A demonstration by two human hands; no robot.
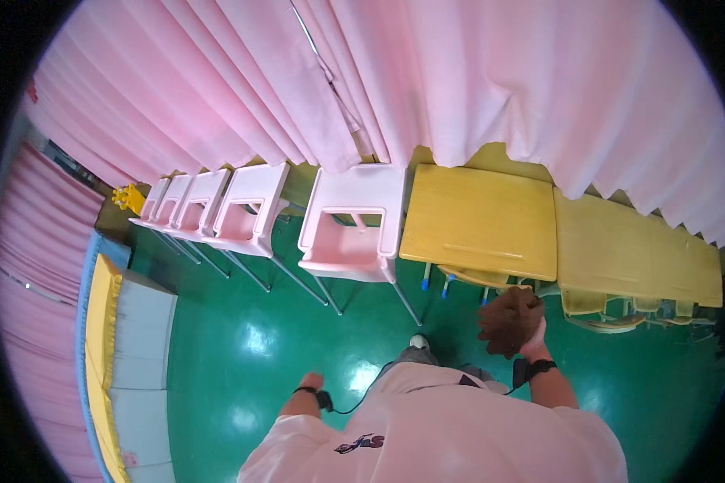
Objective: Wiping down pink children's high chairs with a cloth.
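Observation:
A crumpled brown cloth is bunched in my right hand, which is held out in front of me to the right. The hand is closed round it, and most of the fingers are hidden by the cloth. The cloth is close to the front edge of a yellow table; whether they touch I cannot tell. My left hand hangs low at my left side over the green floor, seen from above with its fingers hidden. Each wrist wears a black band.
Pink high chairs with metal legs stand in a row to the left of the table. Another yellow table adjoins on the right, with small chairs under it. Pink curtains hang behind. A padded yellow and grey barrier runs along the left.

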